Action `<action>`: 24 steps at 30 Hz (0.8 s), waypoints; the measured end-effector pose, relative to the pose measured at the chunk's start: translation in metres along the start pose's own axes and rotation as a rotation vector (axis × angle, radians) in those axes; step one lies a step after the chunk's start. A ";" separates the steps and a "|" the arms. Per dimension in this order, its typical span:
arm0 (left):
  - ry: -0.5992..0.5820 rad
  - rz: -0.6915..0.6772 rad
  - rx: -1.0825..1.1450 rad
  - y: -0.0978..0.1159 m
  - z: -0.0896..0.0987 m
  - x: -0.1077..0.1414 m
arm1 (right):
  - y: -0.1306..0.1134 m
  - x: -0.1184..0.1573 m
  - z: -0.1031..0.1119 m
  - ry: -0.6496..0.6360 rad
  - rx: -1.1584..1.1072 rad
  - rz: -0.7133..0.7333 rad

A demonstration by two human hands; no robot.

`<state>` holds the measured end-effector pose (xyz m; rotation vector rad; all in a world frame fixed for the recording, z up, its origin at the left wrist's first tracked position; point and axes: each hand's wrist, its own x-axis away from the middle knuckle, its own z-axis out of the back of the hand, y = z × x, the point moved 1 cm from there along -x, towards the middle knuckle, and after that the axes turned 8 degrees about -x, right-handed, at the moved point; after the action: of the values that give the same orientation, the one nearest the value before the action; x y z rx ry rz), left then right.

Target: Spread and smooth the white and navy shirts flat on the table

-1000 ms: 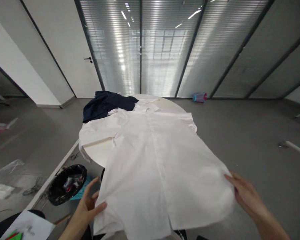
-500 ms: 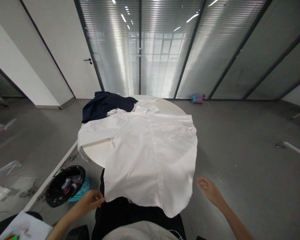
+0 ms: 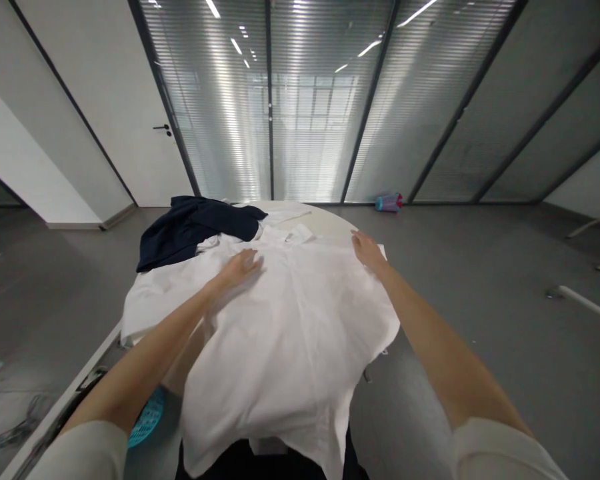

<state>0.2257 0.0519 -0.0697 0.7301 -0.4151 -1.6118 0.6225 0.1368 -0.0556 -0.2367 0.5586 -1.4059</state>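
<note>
A white shirt point(image 3: 285, 320) lies spread over a round table point(image 3: 325, 219), its collar toward the far side and its lower edge hanging over the near side. My left hand point(image 3: 241, 267) rests on the shirt's upper left part, fingers apart. On the upper right part, near the table's edge, lies my right hand point(image 3: 367, 250), its fingers stretched forward on the cloth. Neither hand shows a grip on the fabric.
Dark blue clothing point(image 3: 195, 227) lies at the table's far left. A blue basket point(image 3: 147, 417) stands on the floor, partly behind my left arm. Another small basket point(image 3: 389, 202) lies by the glass wall. White furniture legs point(image 3: 587, 303) are at the right.
Both hands have moved forward from beside the shirt's lower edge onto its upper part. The shirt's lower edge hangs closer to me and its right side has shifted. The view has moved slightly.
</note>
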 end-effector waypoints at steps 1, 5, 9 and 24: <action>-0.021 -0.023 -0.041 -0.007 -0.008 -0.005 | 0.010 -0.011 -0.004 -0.011 0.029 -0.050; -0.108 -0.113 -0.346 -0.028 -0.021 -0.001 | 0.062 -0.029 -0.013 -0.112 0.107 -0.150; -0.111 -0.161 -0.632 -0.027 -0.018 -0.009 | 0.088 -0.042 -0.008 -0.113 0.147 -0.099; 0.047 0.200 -0.543 -0.009 -0.048 -0.146 | 0.046 -0.082 -0.034 -0.075 0.069 0.071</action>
<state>0.2571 0.2022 -0.0780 0.3013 -0.0052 -1.4235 0.6400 0.2300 -0.0876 -0.2113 0.4515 -1.3390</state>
